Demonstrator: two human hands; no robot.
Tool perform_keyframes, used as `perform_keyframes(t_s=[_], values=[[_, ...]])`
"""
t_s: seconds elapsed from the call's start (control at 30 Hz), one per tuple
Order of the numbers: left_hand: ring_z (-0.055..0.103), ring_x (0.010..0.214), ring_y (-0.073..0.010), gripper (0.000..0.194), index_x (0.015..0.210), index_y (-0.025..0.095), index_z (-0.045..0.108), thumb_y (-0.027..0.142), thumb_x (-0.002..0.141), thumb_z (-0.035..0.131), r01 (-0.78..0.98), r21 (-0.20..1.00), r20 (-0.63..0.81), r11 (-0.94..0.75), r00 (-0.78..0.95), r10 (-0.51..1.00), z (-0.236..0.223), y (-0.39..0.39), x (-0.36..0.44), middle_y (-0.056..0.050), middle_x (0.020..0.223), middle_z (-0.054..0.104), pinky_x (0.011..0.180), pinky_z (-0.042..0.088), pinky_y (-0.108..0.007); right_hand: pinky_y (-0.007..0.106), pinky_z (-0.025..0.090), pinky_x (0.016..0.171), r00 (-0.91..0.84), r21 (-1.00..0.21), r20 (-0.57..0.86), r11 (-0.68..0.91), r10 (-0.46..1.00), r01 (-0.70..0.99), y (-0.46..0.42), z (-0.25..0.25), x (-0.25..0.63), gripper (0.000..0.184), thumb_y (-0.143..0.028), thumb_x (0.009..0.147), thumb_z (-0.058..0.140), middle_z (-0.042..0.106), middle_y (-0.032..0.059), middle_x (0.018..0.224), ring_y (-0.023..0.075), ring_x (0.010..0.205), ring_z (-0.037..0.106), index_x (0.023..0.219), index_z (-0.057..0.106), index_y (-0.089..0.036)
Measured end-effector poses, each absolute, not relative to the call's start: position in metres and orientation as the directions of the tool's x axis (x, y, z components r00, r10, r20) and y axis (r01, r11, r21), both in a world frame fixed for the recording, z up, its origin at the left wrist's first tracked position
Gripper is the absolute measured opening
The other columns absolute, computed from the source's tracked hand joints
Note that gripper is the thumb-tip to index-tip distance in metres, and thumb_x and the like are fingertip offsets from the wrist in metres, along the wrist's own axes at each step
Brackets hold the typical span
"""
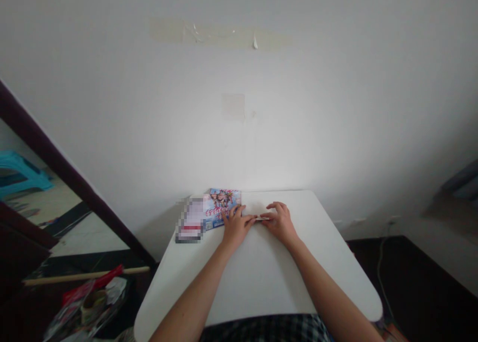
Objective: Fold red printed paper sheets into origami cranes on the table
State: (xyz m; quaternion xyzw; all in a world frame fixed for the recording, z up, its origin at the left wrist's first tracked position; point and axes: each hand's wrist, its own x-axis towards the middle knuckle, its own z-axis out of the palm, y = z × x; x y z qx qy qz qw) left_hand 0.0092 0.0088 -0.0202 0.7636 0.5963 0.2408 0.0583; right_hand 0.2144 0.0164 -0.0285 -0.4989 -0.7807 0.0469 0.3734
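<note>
i watch the left hand [236, 228] and right hand [281, 225] seemingly adjusting a thin piece [262, 218] clamped between fingertips, next needing steady pressure, a leaflet [220, 207] by the left fingers.

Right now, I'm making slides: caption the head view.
At a white table, hands hold a thin item near a leaflet.

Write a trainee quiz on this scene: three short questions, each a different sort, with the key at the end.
1. Fill in the blank: The left hand and the right hand are at work over a table whose top is ____ in colour.
2. Multiple choice: Which hand is nearer the printed leaflet? A) right B) left C) both equally near
3. True or false: A small thin item is between the two hands.

Key: 1. white; 2. B; 3. true
</note>
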Motion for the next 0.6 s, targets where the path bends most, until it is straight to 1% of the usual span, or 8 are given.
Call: perform_keyframes(t_s=[0.13,0.23,0.33,0.43,0.5,0.53,0.6], values=[[0.037,0.139,-0.0319,0.025,0.107,0.042,0.076,0.044,0.095,0.054,0.875,0.394,0.298,-0.282,0.168,0.94,-0.0198,0.009,0.0095,0.0,0.147,0.055,0.117,0.01,-0.072,0.049,0.04,0.106,-0.247,-0.411,0.54,0.508,0.804,0.757,0.014,-0.0256,0.2114,0.017,-0.026,0.083,0.074,0.063,0.0056,0.118,0.0284,0.122,0.046,0.095,0.079,-0.036],[0.039,0.138,-0.0314,0.024,0.106,0.042,0.076,0.044,0.094,0.055,0.867,0.408,0.332,-0.285,0.15,0.931,-0.0193,0.0092,0.01,0.0,0.143,0.057,0.118,0.011,-0.07,0.048,0.04,0.105,-0.24,-0.417,0.559,0.52,0.793,0.746,0.013,-0.0249,0.2087,0.012,-0.027,0.086,0.071,0.065,0.0057,0.115,0.0275,0.121,0.048,0.093,0.079,-0.034],[0.042,0.136,-0.0293,0.028,0.117,0.04,0.071,0.044,0.092,0.059,0.852,0.434,0.396,-0.292,0.111,0.911,-0.018,0.0101,0.0099,-0.002,0.14,0.058,0.12,0.019,-0.061,0.045,0.042,0.103,-0.179,-0.479,0.583,0.513,0.793,0.712,0.0141,-0.0267,0.2078,0.01,-0.029,0.088,0.069,0.066,0.0066,0.111,0.0262,0.117,0.05,0.089,0.078,-0.03],[0.046,0.133,-0.0266,0.04,0.129,0.029,0.063,0.04,0.09,0.063,0.821,0.48,0.478,-0.309,0.05,0.877,-0.0162,0.0108,0.0101,-0.008,0.139,0.057,0.117,0.03,-0.051,0.044,0.045,0.099,-0.083,-0.585,0.578,0.483,0.812,0.651,0.0164,-0.0288,0.2082,0.01,-0.03,0.088,0.068,0.066,0.0083,0.107,0.0255,0.113,0.053,0.085,0.077,-0.027],[0.047,0.132,-0.0246,0.037,0.125,0.025,0.064,0.035,0.09,0.064,0.789,0.514,0.525,-0.336,0.02,0.851,-0.0151,0.01,0.0115,-0.009,0.136,0.058,0.115,0.035,-0.046,0.044,0.046,0.099,-0.01,-0.655,0.557,0.447,0.83,0.609,0.0174,-0.0289,0.2081,0.012,-0.033,0.088,0.067,0.067,0.0093,0.106,0.0253,0.11,0.055,0.084,0.076,-0.025],[0.048,0.131,-0.0235,0.031,0.119,0.025,0.066,0.033,0.089,0.064,0.77,0.53,0.54,-0.354,0.015,0.841,-0.0146,0.009,0.0128,-0.008,0.133,0.06,0.115,0.035,-0.044,0.044,0.046,0.099,0.023,-0.685,0.545,0.43,0.838,0.588,0.0175,-0.0284,0.2077,0.015,-0.036,0.088,0.067,0.067,0.0096,0.106,0.0251,0.109,0.057,0.084,0.076,-0.025],[0.049,0.13,-0.0236,0.016,0.102,0.027,0.072,0.031,0.089,0.065,0.742,0.565,0.537,-0.361,0.002,0.844,-0.0143,0.0067,0.0164,-0.006,0.132,0.06,0.114,0.037,-0.044,0.043,0.045,0.099,0.065,-0.732,0.524,0.41,0.849,0.544,0.017,-0.0272,0.2061,0.021,-0.042,0.088,0.066,0.068,0.0096,0.105,0.0243,0.106,0.059,0.083,0.076,-0.024]])
